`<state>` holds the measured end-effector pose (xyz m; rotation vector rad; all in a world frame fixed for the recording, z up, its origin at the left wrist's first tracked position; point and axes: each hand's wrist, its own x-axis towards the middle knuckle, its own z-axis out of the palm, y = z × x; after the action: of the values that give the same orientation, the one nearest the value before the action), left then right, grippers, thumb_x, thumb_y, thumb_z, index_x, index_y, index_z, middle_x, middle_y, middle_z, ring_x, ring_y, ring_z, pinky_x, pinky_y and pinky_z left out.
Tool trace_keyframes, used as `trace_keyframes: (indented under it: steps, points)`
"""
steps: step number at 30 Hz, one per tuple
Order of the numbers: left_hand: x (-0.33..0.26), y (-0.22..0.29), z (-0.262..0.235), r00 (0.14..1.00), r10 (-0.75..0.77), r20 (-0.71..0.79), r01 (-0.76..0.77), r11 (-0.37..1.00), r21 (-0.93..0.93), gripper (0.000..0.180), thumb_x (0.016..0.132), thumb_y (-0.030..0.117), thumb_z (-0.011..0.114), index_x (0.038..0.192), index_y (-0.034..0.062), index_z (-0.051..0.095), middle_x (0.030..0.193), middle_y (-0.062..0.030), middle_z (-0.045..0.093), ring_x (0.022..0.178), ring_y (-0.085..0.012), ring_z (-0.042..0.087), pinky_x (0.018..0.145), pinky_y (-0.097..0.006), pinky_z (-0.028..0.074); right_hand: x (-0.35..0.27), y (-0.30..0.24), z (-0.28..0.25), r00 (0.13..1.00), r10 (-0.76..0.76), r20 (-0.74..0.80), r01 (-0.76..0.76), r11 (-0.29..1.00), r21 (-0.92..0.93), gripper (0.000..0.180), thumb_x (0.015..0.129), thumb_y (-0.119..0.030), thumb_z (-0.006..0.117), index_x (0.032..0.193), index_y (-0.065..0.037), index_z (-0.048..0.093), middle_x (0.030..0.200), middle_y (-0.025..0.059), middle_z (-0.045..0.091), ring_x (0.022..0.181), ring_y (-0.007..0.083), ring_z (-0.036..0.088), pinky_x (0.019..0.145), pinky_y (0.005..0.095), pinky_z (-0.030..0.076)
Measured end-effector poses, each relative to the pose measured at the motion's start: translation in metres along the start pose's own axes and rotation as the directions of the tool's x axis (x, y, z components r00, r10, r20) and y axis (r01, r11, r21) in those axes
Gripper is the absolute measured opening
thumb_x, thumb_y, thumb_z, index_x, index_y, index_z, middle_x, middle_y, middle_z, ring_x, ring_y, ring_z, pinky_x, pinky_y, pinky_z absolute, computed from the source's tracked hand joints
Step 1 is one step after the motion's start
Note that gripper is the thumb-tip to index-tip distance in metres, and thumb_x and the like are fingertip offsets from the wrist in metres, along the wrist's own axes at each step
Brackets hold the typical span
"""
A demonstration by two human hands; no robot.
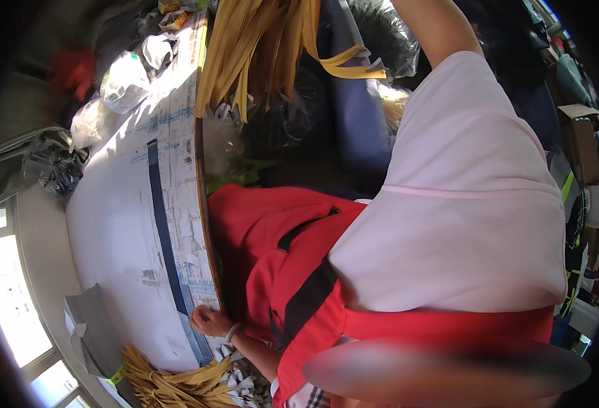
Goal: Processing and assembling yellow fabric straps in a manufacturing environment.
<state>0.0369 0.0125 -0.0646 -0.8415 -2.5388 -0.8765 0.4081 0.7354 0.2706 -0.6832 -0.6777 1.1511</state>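
My left hand [209, 321], with a bracelet at its wrist, rests at the edge of a white-topped table [109, 238] with its fingers curled in. Nothing shows between them. Close below it lie a bundle of yellow-brown flat strips [170, 384] and a heap of grey-white strips [245, 381]. My right arm [442, 27] stretches up past the top edge of the picture, so that hand is hidden. Another bunch of yellow-brown strips [265, 54] hangs at the top, beside the table's edge. What holds it up is out of view.
White plastic bags [124, 81] and a dark plastic bag [58, 170] lie along the table's far side. A dark band [163, 231] runs over the tabletop. A grey folded sheet [92, 330] stands near the window. Clear bags [299, 109] sit past the table edge. An open cardboard box [581, 143] is at right.
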Motion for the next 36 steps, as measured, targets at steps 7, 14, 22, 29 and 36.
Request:
trace_keyframes:
  steps: [7,14,22,29,36]
  points:
    - [0.007,0.008,0.001,1.000,0.008,0.004,-0.008,1.000,0.000,0.005,0.082,-0.004,0.060,0.083,-0.0020,0.064,0.088,-0.0145,0.059,0.085,-0.0319,0.058,0.078,-0.042,0.048,0.089,0.020,-0.265,0.963,0.054,-0.265,-0.072,0.996,-0.061,0.028,0.082,-0.014,0.074,0.105,0.000,0.065,0.094,0.0138,0.069,0.082,0.0275,0.069,0.070,0.0405,0.058]
    - [0.006,0.000,0.012,1.000,0.028,-0.003,-0.028,0.999,0.016,0.003,0.080,-0.001,0.060,0.082,-0.0007,0.062,0.086,-0.0153,0.059,0.083,-0.0324,0.057,0.078,-0.043,0.047,0.036,0.108,-0.420,0.784,0.229,-0.577,-0.397,0.899,-0.183,0.024,0.092,-0.022,0.065,0.113,-0.009,0.063,0.094,0.0071,0.069,0.082,0.0238,0.068,0.076,0.0375,0.057]
    - [0.009,-0.007,0.014,0.994,0.108,-0.001,-0.107,0.991,0.080,0.003,0.081,0.003,0.060,0.080,0.0005,0.061,0.085,-0.0149,0.059,0.080,-0.0326,0.057,0.074,-0.045,0.046,0.000,0.182,-0.416,0.957,0.135,-0.256,-0.279,0.664,-0.693,0.033,0.084,-0.014,0.071,0.115,-0.006,0.062,0.093,0.0079,0.067,0.076,0.0191,0.066,0.059,0.0299,0.055]
    - [0.005,-0.002,0.008,0.995,0.092,-0.037,-0.088,0.992,0.089,0.004,0.080,-0.003,0.059,0.081,0.0004,0.061,0.084,-0.0144,0.059,0.080,-0.0319,0.057,0.075,-0.042,0.047,-0.025,0.195,-0.395,0.982,-0.135,-0.134,-0.110,0.171,-0.979,0.053,0.078,-0.023,0.073,0.126,-0.004,0.058,0.113,0.0161,0.067,0.103,0.0291,0.066,0.085,0.0373,0.053]
    - [0.006,-0.003,0.012,0.994,0.095,-0.048,-0.091,0.992,0.086,0.005,0.079,-0.004,0.059,0.080,0.0006,0.061,0.083,-0.0144,0.059,0.080,-0.0321,0.058,0.075,-0.043,0.048,-0.051,0.173,-0.396,0.964,-0.208,-0.168,-0.134,0.170,-0.976,0.061,0.079,-0.033,0.071,0.133,-0.011,0.052,0.124,0.0188,0.062,0.118,0.0362,0.058,0.100,0.0413,0.046]
